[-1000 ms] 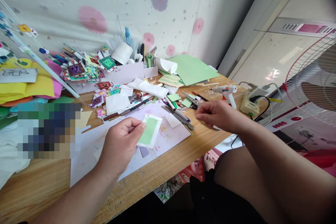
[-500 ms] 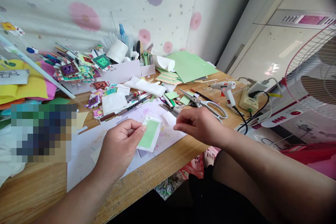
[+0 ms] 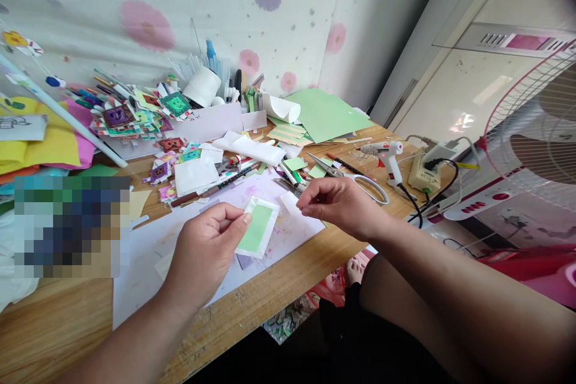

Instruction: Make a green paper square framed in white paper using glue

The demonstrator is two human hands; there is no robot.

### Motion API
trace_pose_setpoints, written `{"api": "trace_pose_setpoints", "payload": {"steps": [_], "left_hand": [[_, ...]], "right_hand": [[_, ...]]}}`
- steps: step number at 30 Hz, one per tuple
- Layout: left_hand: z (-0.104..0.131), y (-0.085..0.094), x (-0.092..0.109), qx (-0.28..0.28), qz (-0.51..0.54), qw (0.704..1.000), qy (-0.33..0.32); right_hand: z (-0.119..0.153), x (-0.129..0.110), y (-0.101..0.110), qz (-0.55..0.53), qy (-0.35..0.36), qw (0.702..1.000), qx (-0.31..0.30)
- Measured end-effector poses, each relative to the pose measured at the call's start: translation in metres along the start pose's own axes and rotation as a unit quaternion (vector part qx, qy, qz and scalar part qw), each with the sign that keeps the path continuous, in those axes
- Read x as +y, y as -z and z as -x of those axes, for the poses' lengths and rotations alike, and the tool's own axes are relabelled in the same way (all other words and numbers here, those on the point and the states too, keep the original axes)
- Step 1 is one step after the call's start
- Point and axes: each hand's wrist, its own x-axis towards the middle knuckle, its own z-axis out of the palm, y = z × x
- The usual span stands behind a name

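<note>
— Fingers first: how do ours stand?

— On our left hand (image 3: pixel 204 252) the thumb and forefinger are pinched on the near left edge of the green-and-white card (image 3: pixel 257 228), a white rectangle with a pale green panel on its face. We hold it tilted, just above the big white sheet (image 3: pixel 148 264) that covers the front of the wooden table (image 3: pixel 279 294).

— And our right hand?

— Our right hand (image 3: pixel 342 204) hovers just right of the card, not touching it. Its fingers are curled in with the tips drawn close together; whether something small sits between them, we cannot tell.

— What lies close to that hand?

— Behind it, the scissors (image 3: pixel 355 180) lie flat with their white loop handles toward the table's right edge and the blades pointing left. Further right, the white glue gun (image 3: pixel 387 156) stands on the table, its black cord running off the edge, with a power strip (image 3: pixel 425 175) just beside it.

— And farther back?

— A large green sheet (image 3: pixel 326 114) lies against the flowered wall, beside a white paper roll (image 3: pixel 281 109). To the left, small coloured squares (image 3: pixel 135 120) are heaped together, with pens and a white cup (image 3: pixel 203 87) behind them. A fan (image 3: pixel 535 138) stands to our right, off the table.
</note>
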Motion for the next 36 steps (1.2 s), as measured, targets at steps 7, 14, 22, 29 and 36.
{"api": "trace_pose_setpoints", "payload": {"steps": [7,14,22,29,36], "left_hand": [[0.001,-0.001,0.002,-0.006,0.032,0.999,0.007],[0.000,-0.003,0.005,-0.021,0.072,0.997,0.025],[0.002,-0.002,0.005,-0.023,0.084,0.996,0.026],[0.001,-0.003,0.006,-0.028,0.088,0.995,0.030],[0.007,-0.004,0.010,-0.128,0.082,0.987,0.049]], "right_hand": [[0.008,-0.005,0.000,0.056,-0.031,0.998,0.002],[0.012,-0.007,0.007,0.267,0.039,0.962,-0.050],[0.009,-0.001,0.012,0.313,0.087,0.944,-0.052],[0.010,-0.001,0.010,0.262,0.003,0.965,-0.019],[0.003,0.002,-0.003,0.070,0.032,0.997,-0.012]]}}
